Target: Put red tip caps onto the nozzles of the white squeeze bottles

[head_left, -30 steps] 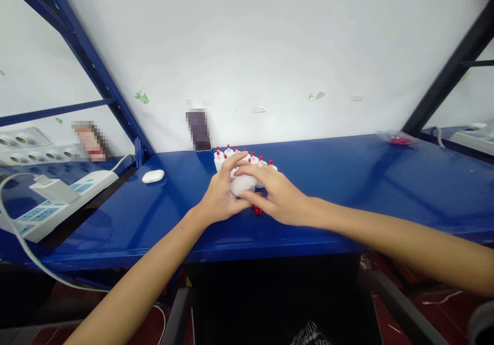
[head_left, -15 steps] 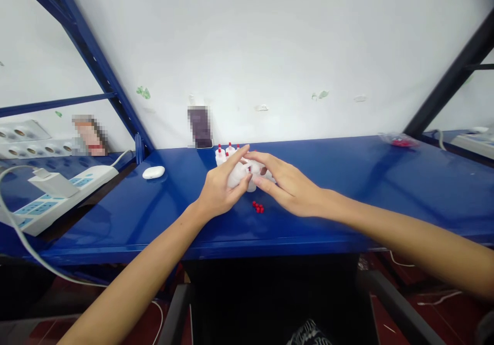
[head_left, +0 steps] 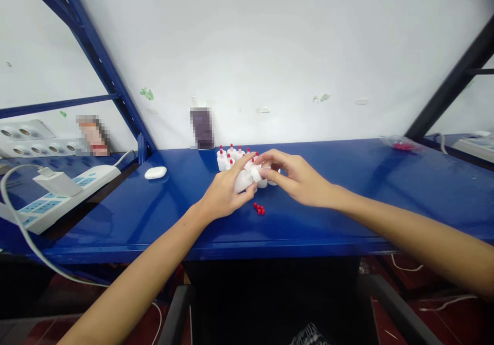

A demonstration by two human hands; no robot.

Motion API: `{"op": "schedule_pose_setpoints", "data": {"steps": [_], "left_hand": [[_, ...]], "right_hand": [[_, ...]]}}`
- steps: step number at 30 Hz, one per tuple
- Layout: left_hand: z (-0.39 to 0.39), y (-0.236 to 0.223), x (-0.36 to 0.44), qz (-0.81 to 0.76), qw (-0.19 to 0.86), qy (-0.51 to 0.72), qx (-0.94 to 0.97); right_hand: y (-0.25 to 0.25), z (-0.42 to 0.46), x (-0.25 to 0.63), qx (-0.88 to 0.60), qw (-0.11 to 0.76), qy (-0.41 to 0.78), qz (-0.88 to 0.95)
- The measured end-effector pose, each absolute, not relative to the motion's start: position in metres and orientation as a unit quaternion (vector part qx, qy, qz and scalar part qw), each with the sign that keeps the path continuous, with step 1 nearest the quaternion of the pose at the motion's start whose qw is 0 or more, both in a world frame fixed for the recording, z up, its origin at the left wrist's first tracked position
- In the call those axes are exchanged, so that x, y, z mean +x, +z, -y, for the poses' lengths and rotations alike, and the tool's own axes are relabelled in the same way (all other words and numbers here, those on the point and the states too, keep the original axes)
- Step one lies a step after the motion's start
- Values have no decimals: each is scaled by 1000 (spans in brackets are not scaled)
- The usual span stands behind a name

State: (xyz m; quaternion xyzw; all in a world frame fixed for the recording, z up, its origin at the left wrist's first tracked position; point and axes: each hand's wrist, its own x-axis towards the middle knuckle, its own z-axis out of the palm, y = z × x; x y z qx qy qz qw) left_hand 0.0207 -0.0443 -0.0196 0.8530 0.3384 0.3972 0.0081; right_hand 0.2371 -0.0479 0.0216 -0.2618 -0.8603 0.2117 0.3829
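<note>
Two power strips (head_left: 57,193) lie far left on a side shelf, with a white earbud case (head_left: 155,173) nearer in on the blue tabletop (head_left: 347,201). Next comes a cluster of small white bottles (head_left: 231,155) with red tips, standing upright near the wall. The left hand (head_left: 224,193) has its grip closed around one white bottle (head_left: 244,180), tilted on its side just in front of the cluster. The right hand (head_left: 299,178) pinches that bottle's cap end (head_left: 258,173) between thumb and fingertips, so its grip is closed too. A few loose red caps (head_left: 259,210) sit on the tabletop just below both hands. A clear bag of red bits (head_left: 399,143) lies well apart to the right. For working the cap well, I judge the left hand should keep the bottle body steady without squeezing it, while the right fingertips stay square on the cap and clear of the standing bottles behind.
</note>
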Motion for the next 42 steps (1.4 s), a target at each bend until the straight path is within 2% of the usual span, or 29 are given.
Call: {"op": "schedule_pose_setpoints", "data": {"steps": [4, 14, 25, 30, 32, 36, 42], "left_hand": [[45, -19, 22, -330, -3, 410, 850], [48, -15, 20, -350, 75, 365, 860], [46, -15, 19, -303, 99, 361, 877], [43, -15, 15, -349, 73, 364, 861], [42, -16, 13, -370, 50, 361, 854], [40, -17, 11, -389, 2, 330, 860], [41, -16, 13, -399, -11, 293, 869]], "right_hand": [[23, 46, 237, -254, 395, 215, 856], [28, 51, 232, -221, 386, 68, 893], [22, 53, 236, -240, 364, 103, 894], [24, 54, 241, -243, 349, 136, 895], [25, 56, 247, -270, 319, 147, 897], [14, 57, 259, -295, 173, 147, 928], [-14, 55, 258, -299, 132, 72, 942]]}}
